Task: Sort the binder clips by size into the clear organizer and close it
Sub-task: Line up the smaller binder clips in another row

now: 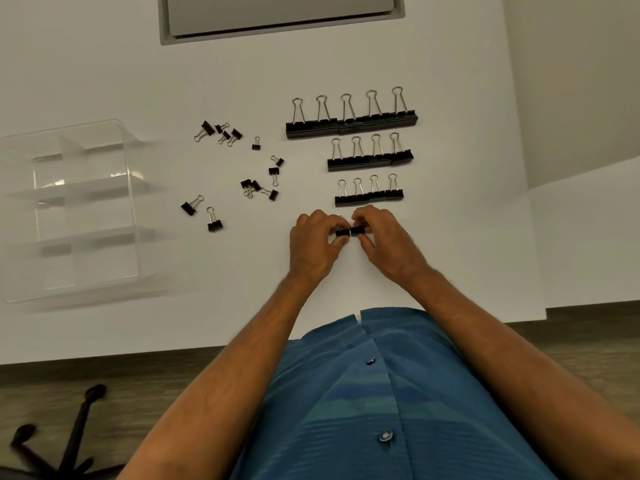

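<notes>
On the white table, black binder clips stand in three rows by size: a row of large clips (351,124), a row of medium clips (370,160) below it, and a row of smaller clips (369,197) nearest me. Just below that row my left hand (317,242) pinches a small clip (342,232) and my right hand (388,240) pinches another small clip (357,230); the two clips touch side by side. Several loose small clips (258,187) lie scattered to the left. The clear organizer (133,216) stands open at the far left.
A grey recessed panel (280,19) sits at the table's far edge. The table's front edge runs just before my blue shirt. A black chair base (74,441) shows on the floor at the lower left.
</notes>
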Demonstrator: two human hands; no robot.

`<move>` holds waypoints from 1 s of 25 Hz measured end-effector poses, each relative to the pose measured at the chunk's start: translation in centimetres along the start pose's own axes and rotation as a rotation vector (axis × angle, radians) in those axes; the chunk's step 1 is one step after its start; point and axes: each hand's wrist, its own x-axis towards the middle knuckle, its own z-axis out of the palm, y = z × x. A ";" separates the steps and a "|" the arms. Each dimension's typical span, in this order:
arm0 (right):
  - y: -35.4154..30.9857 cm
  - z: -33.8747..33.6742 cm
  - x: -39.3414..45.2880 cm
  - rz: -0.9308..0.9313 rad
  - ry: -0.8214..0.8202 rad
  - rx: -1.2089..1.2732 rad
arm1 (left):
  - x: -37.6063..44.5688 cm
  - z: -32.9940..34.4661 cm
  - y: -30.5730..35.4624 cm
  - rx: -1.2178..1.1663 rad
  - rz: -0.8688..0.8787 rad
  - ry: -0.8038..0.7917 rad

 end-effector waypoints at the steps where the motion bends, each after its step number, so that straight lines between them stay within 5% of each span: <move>1: 0.0 0.0 0.1 -0.013 0.004 -0.005 | 0.0 0.1 0.0 0.001 -0.005 0.003; 25: -1.2 0.3 -0.4 -0.049 0.131 -0.103 | 0.4 -0.9 0.1 -0.147 -0.031 -0.048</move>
